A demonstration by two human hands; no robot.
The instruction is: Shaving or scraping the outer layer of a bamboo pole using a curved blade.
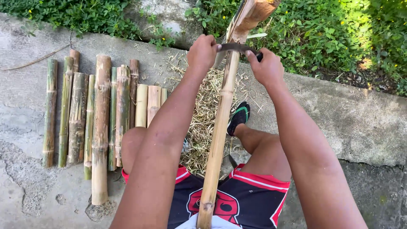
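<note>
A long pale bamboo pole [218,135] runs from my lap up and away, its far end leaning on a wooden block [253,15]. Across the pole near its far end lies a dark metal blade [234,47]. My left hand [202,51] grips the blade's left end and my right hand [266,67] grips its right end, one on each side of the pole. Thin bamboo shavings [202,114] are heaped on the concrete under the pole, between my legs.
Several cut bamboo pieces [101,118], green-brown and pale, lie side by side on the concrete [360,123] to my left. My foot wears a black and green sandal [238,117]. Green plants [330,34] line the far edge of the slab.
</note>
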